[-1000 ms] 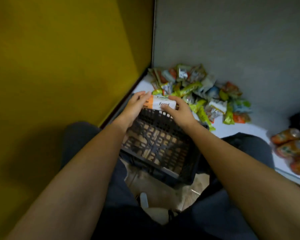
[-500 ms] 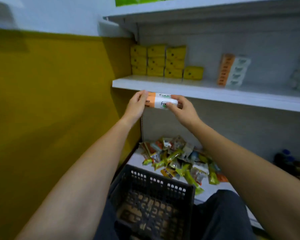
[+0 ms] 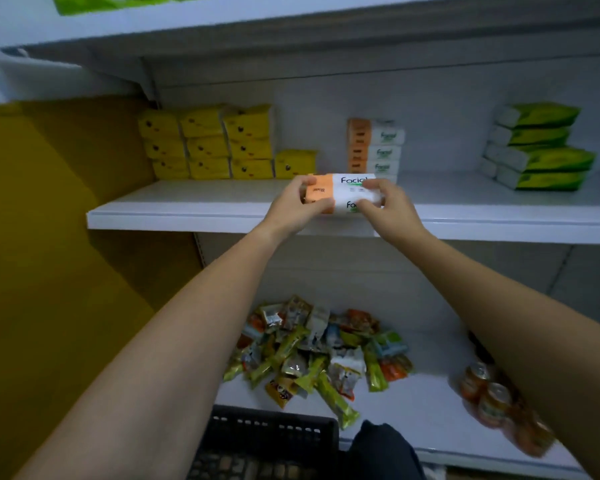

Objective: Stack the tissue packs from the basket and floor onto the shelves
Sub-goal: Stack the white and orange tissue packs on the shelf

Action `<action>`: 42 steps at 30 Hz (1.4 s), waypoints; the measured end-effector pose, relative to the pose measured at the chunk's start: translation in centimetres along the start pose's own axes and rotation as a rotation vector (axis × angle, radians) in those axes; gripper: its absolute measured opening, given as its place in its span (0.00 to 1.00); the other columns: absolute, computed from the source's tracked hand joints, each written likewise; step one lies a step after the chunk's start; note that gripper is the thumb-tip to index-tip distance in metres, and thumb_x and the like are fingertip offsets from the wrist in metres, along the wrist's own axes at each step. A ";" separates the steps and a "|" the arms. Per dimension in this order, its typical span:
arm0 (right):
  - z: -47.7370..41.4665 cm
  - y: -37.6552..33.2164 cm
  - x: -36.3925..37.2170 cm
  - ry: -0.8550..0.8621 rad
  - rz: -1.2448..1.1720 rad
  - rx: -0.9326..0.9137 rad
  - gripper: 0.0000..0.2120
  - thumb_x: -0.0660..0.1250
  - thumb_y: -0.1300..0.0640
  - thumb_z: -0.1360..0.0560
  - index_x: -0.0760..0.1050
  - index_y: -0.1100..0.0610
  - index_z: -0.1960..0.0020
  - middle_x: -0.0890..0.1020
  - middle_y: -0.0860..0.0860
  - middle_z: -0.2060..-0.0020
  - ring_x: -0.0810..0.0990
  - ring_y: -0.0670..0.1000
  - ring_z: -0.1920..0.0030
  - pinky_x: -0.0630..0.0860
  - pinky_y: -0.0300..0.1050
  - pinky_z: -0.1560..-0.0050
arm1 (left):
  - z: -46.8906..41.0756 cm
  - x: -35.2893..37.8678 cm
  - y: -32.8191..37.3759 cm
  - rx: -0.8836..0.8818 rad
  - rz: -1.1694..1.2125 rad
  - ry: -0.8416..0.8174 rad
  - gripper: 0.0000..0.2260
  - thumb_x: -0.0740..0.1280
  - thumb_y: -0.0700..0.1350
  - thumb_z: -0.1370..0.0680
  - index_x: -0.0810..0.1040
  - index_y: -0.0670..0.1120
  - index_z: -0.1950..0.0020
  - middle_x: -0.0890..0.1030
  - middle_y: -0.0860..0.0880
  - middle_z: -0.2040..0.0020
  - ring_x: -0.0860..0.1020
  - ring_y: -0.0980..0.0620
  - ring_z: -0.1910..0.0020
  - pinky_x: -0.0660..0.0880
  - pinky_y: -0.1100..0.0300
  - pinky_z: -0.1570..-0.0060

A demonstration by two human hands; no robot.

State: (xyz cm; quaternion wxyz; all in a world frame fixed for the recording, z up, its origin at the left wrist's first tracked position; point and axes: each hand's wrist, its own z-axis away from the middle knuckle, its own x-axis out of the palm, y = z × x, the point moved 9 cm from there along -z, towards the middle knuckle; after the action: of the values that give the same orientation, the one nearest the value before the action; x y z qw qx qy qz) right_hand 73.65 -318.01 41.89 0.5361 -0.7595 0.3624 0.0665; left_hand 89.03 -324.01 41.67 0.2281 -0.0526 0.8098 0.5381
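Two orange-and-white tissue packs (image 3: 343, 192), one on top of the other, are held between both hands just above the front of the middle shelf (image 3: 194, 216). My left hand (image 3: 297, 209) grips their orange end and my right hand (image 3: 385, 209) grips the white end. Behind them a stack of matching orange-and-white packs (image 3: 374, 147) stands on the same shelf. The black plastic basket (image 3: 267, 441) sits at the bottom edge of the view, below my arms.
Yellow tissue packs (image 3: 208, 143) are stacked at the shelf's left, green-and-white packs (image 3: 537, 147) at its right. On the bottom shelf lie a heap of snack packets (image 3: 312, 351) and wrapped cans (image 3: 492, 400). A yellow wall (image 3: 49, 237) closes the left side.
Both hands lifted the tissue packs from over the basket up to the middle shelf's front edge, and the view tilted upward from the basket to the shelves.
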 end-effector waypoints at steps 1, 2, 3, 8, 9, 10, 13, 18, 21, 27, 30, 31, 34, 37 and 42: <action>-1.0 1.1 -0.4 0.006 0.021 0.016 0.20 0.63 0.58 0.25 0.69 0.57 0.33 0.69 0.57 0.36 0.72 0.55 0.39 0.67 0.41 0.42 | -1.2 1.3 0.0 0.008 -0.006 -0.040 0.25 0.72 0.42 0.28 0.67 0.43 0.33 0.76 0.46 0.43 0.76 0.52 0.46 0.73 0.57 0.41; -2.1 2.1 -0.8 0.011 0.042 0.025 0.20 0.63 0.58 0.25 0.69 0.56 0.33 0.68 0.57 0.36 0.72 0.55 0.39 0.68 0.41 0.42 | -2.5 2.5 -0.1 0.015 -0.014 -0.071 0.26 0.73 0.42 0.28 0.67 0.42 0.33 0.76 0.46 0.43 0.76 0.52 0.46 0.73 0.57 0.41; -3.1 3.0 -1.2 0.017 0.062 0.030 0.20 0.63 0.58 0.25 0.69 0.57 0.34 0.67 0.57 0.36 0.73 0.55 0.40 0.67 0.41 0.42 | -3.7 3.5 -0.2 0.024 -0.027 -0.087 0.25 0.73 0.41 0.28 0.67 0.42 0.34 0.76 0.46 0.43 0.76 0.51 0.46 0.73 0.57 0.41; -8.0 6.9 -2.5 -0.004 0.135 0.096 0.20 0.64 0.55 0.25 0.69 0.56 0.34 0.68 0.57 0.37 0.74 0.55 0.42 0.69 0.43 0.40 | -8.7 7.1 -0.6 0.039 -0.101 -0.123 0.22 0.71 0.41 0.27 0.69 0.40 0.36 0.77 0.45 0.46 0.77 0.50 0.48 0.73 0.57 0.46; -8.6 7.6 -2.5 -0.013 0.135 0.106 0.21 0.64 0.56 0.26 0.69 0.56 0.34 0.70 0.57 0.37 0.74 0.56 0.40 0.70 0.46 0.38 | -9.3 7.6 -1.0 0.031 -0.107 -0.118 0.22 0.71 0.41 0.27 0.70 0.41 0.36 0.77 0.47 0.48 0.77 0.51 0.49 0.73 0.60 0.49; -9.1 8.2 -2.4 -0.011 0.136 0.113 0.21 0.64 0.56 0.26 0.69 0.57 0.34 0.71 0.58 0.37 0.73 0.57 0.38 0.69 0.49 0.36 | -9.7 7.9 -1.4 0.023 -0.110 -0.101 0.20 0.70 0.41 0.27 0.71 0.42 0.36 0.76 0.49 0.49 0.77 0.52 0.50 0.72 0.64 0.53; -9.4 9.4 -2.8 0.095 0.144 0.097 0.21 0.65 0.57 0.27 0.69 0.56 0.34 0.69 0.57 0.36 0.69 0.56 0.35 0.66 0.46 0.36 | -10.5 7.9 -2.2 0.048 -0.144 0.000 0.19 0.68 0.41 0.26 0.70 0.47 0.36 0.73 0.53 0.48 0.76 0.58 0.58 0.69 0.72 0.66; -9.2 9.3 -2.7 0.146 0.199 0.007 0.13 0.64 0.60 0.28 0.72 0.57 0.43 0.69 0.56 0.43 0.72 0.54 0.44 0.65 0.39 0.50 | -10.5 6.9 -1.9 0.134 -0.278 0.136 0.10 0.67 0.41 0.28 0.71 0.50 0.49 0.71 0.50 0.53 0.70 0.54 0.61 0.70 0.61 0.63; -9.2 9.3 -2.2 0.108 0.273 0.001 0.13 0.64 0.58 0.27 0.73 0.57 0.43 0.69 0.54 0.49 0.74 0.55 0.47 0.65 0.40 0.53 | -10.6 7.6 -2.0 0.159 -0.344 0.087 0.06 0.65 0.42 0.28 0.75 0.51 0.53 0.75 0.51 0.55 0.73 0.52 0.59 0.72 0.59 0.59; -8.6 8.5 -1.8 0.061 0.382 -0.028 0.17 0.63 0.55 0.26 0.73 0.56 0.38 0.73 0.55 0.41 0.75 0.56 0.43 0.71 0.47 0.44 | -10.1 7.7 -1.8 0.148 -0.401 0.077 0.14 0.63 0.45 0.25 0.78 0.47 0.40 0.78 0.48 0.44 0.76 0.50 0.46 0.73 0.59 0.48; -6.4 6.7 -1.6 0.087 0.429 -0.132 0.17 0.63 0.56 0.25 0.73 0.59 0.38 0.74 0.56 0.41 0.73 0.56 0.41 0.68 0.48 0.42 | -8.3 6.4 -0.8 0.221 -0.455 0.167 0.13 0.61 0.44 0.23 0.77 0.44 0.40 0.77 0.46 0.44 0.73 0.48 0.43 0.68 0.61 0.50; -5.4 5.9 -1.3 0.090 0.436 -0.180 0.17 0.63 0.56 0.25 0.73 0.60 0.38 0.74 0.56 0.41 0.72 0.56 0.41 0.68 0.47 0.41 | -7.6 5.9 -0.8 0.235 -0.473 0.195 0.13 0.61 0.44 0.22 0.76 0.43 0.40 0.76 0.45 0.43 0.72 0.48 0.42 0.68 0.60 0.49; -1.6 3.7 1.3 0.061 0.446 -0.327 0.17 0.62 0.56 0.26 0.74 0.62 0.40 0.76 0.58 0.41 0.72 0.57 0.39 0.69 0.51 0.37 | -4.3 4.7 -2.0 0.264 -0.514 0.228 0.16 0.61 0.44 0.22 0.74 0.43 0.35 0.74 0.44 0.38 0.69 0.46 0.37 0.67 0.55 0.40; 2.4 2.2 5.5 -0.017 0.418 -0.413 0.23 0.57 0.51 0.28 0.75 0.62 0.39 0.76 0.59 0.39 0.73 0.59 0.37 0.67 0.50 0.36 | 0.4 3.1 -4.2 0.309 -0.569 0.224 0.19 0.60 0.47 0.21 0.70 0.43 0.31 0.70 0.44 0.31 0.66 0.45 0.32 0.62 0.52 0.32; 9.7 2.5 14.2 -0.210 0.372 -0.424 0.25 0.57 0.49 0.27 0.71 0.61 0.34 0.72 0.58 0.33 0.69 0.58 0.32 0.57 0.49 0.30 | 8.5 -0.9 -11.8 0.184 -0.708 0.168 0.25 0.54 0.53 0.22 0.62 0.46 0.26 0.62 0.47 0.25 0.60 0.47 0.27 0.55 0.48 0.27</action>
State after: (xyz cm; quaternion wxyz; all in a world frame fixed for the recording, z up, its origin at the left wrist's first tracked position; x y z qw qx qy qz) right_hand 85.22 -316.86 28.97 0.3790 -0.7640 0.4158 0.3158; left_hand 96.41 -321.46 29.34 0.3366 -0.3527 0.8023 0.3445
